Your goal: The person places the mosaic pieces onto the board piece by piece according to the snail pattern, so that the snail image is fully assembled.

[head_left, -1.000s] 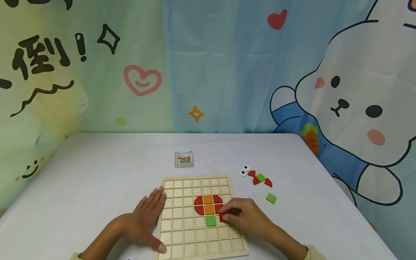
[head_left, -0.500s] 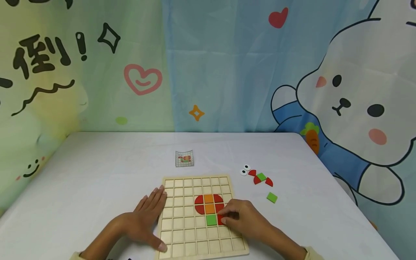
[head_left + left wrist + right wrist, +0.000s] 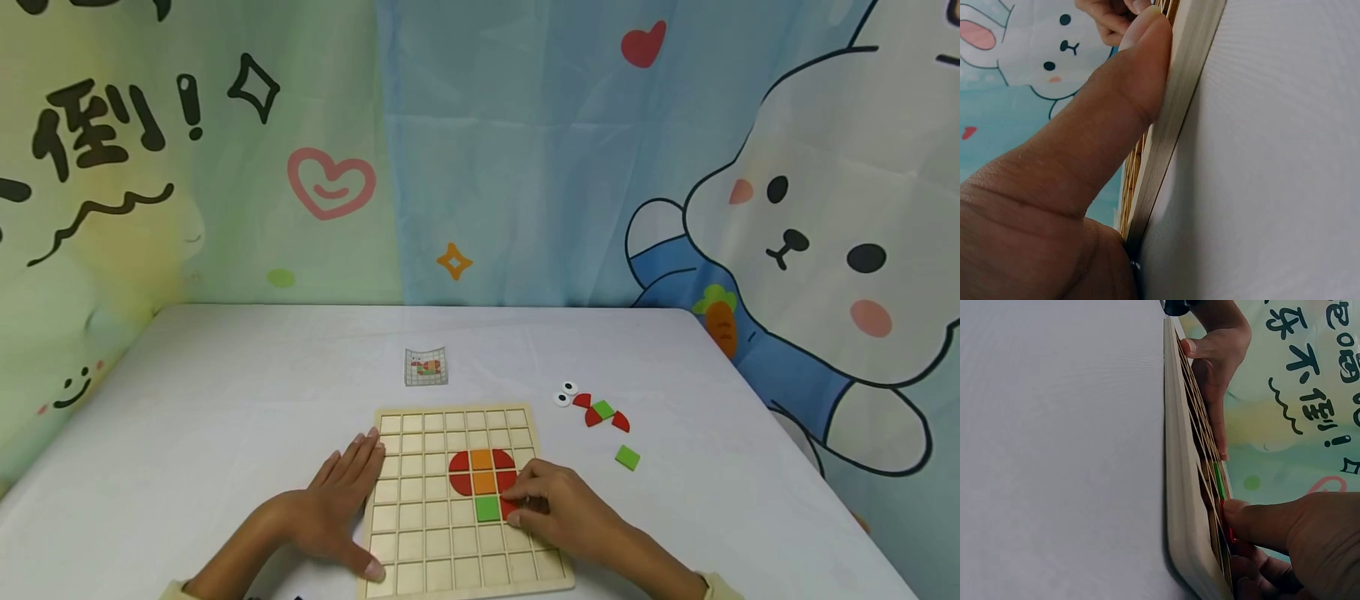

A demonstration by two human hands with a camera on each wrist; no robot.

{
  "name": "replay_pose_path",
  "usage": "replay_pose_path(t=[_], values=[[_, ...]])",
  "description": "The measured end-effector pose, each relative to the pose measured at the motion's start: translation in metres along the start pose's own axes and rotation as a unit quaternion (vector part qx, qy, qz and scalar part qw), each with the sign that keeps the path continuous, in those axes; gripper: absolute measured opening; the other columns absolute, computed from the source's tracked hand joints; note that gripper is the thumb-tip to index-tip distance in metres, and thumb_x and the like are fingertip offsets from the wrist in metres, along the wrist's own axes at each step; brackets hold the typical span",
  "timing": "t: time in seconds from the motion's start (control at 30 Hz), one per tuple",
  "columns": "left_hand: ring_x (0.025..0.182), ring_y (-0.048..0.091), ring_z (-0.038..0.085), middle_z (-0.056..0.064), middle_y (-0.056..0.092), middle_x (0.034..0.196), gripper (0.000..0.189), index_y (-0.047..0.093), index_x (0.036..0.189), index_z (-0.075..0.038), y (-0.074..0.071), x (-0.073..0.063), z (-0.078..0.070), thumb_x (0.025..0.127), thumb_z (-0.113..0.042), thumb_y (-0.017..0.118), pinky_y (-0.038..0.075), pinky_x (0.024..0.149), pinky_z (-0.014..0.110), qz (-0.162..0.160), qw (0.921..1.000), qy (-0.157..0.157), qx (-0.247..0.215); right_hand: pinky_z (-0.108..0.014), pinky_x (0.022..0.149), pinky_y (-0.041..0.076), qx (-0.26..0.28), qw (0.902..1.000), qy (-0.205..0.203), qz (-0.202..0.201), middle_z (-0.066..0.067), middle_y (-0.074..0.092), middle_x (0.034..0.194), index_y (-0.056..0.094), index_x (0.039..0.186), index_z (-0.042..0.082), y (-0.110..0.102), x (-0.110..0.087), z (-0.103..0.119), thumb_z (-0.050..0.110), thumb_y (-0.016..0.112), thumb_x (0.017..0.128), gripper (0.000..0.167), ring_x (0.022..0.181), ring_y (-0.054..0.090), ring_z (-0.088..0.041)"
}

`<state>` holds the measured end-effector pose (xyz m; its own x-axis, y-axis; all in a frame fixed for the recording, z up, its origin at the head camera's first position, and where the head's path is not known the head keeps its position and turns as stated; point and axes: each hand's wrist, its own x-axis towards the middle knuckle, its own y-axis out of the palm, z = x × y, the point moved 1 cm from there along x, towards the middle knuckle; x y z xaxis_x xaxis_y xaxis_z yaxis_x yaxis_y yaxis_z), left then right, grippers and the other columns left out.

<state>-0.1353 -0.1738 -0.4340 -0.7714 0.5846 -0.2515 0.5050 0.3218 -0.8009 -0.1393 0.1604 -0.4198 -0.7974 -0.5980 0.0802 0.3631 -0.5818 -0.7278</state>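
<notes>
A wooden grid board [image 3: 420, 546] lies on the table in the head view. My left hand [image 3: 330, 517] rests along its left edge, fingers straight and thumb spread toward the near corner. With thumb and fingertips, my right hand [image 3: 566, 508] pinches a red tile [image 3: 507, 509] at the cell just right of a green square tile [image 3: 487, 508]. The hand partly hides the tile's shape. Above these in the grid, two orange square tiles [image 3: 483, 482] sit between rounded red tiles [image 3: 460, 484]. The right wrist view shows the thumb [image 3: 1244, 519] against the red tile.
Right of the board lie loose red tiles [image 3: 620, 422], green tiles [image 3: 627, 457] and two white eye pieces [image 3: 562, 400]. A small pattern card [image 3: 426, 367] is behind the board. A printed cloth [image 3: 510, 167] hangs beyond the white table [image 3: 225, 400].
The red tile and my right fingertips have shifted slightly left, into the cell beside the green tile. My left hand has stayed in place on the board.
</notes>
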Motion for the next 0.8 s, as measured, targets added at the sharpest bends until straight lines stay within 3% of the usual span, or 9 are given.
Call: replay_pose_path(t=[0.37, 0.6, 0.8], values=[[0.144, -0.018, 0.035, 0.019, -0.018, 0.158, 0.142, -0.001, 0.153, 0.005, -0.002, -0.002, -0.003, 0.063, -0.076, 0.072, -0.008, 0.111, 0.057, 0.001, 1.0000, -0.003, 0.000, -0.023, 0.072, 0.049, -0.005, 0.9996, -0.028, 0.006, 0.011, 0.063, 0.095, 0.075, 0.105, 0.009, -0.004, 0.002, 0.000, 0.012, 0.070, 0.091, 0.015, 0.084, 0.055, -0.005], [0.144, -0.018, 0.035, 0.019, -0.019, 0.158, 0.141, -0.002, 0.153, 0.004, -0.003, -0.002, -0.005, 0.063, -0.077, 0.071, -0.008, 0.111, 0.057, 0.006, 1.0000, -0.003, -0.006, -0.025, 0.079, 0.051, 0.024, 0.9992, -0.004, 0.032, 0.009, 0.069, 0.105, 0.073, 0.110, 0.011, -0.019, -0.004, 0.001, 0.009, 0.058, 0.098, 0.019, 0.091, 0.060, -0.006], [0.144, -0.017, 0.034, 0.019, -0.017, 0.158, 0.142, 0.000, 0.153, 0.004, -0.001, -0.001, -0.003, 0.062, -0.077, 0.071, -0.007, 0.112, 0.056, 0.003, 0.9999, -0.011, 0.009, -0.027, 0.080, 0.052, 0.033, 0.9988, -0.028, -0.023, 0.006, 0.070, 0.104, 0.071, 0.114, 0.009, -0.028, -0.013, -0.006, 0.006, 0.058, 0.098, 0.021, 0.090, 0.063, -0.010]])
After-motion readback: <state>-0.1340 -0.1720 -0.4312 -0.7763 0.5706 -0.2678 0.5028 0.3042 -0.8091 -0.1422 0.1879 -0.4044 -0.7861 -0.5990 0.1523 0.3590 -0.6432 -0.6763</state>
